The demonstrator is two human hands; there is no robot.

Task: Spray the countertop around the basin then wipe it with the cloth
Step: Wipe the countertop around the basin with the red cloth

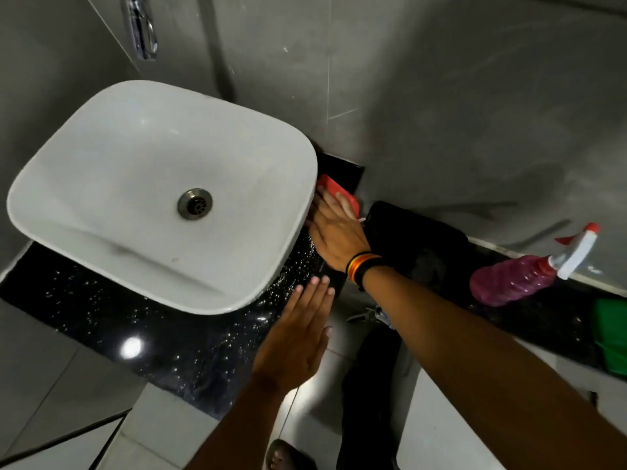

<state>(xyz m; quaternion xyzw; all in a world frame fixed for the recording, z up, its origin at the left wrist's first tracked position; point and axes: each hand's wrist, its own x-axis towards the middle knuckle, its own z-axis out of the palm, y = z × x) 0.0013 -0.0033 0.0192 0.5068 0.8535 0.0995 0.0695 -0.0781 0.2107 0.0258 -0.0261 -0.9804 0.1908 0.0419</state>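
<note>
A white basin (146, 184) sits on a black speckled countertop (176, 347). My right hand (336, 232) presses flat on a red cloth (339, 193) on the narrow strip of counter between the basin's right side and the wall. My left hand (298, 337) rests flat with fingers apart on the counter's front right edge and holds nothing. A pink spray bottle (512, 281) with a white and red trigger head lies on its side on a dark ledge at the right. Small droplets speckle the counter beside the basin.
A chrome tap (142, 28) hangs on the grey wall above the basin. A black object (417, 239) sits right of my right hand. Something green (612, 337) is at the far right edge. Pale floor tiles and a foot (288, 456) show below.
</note>
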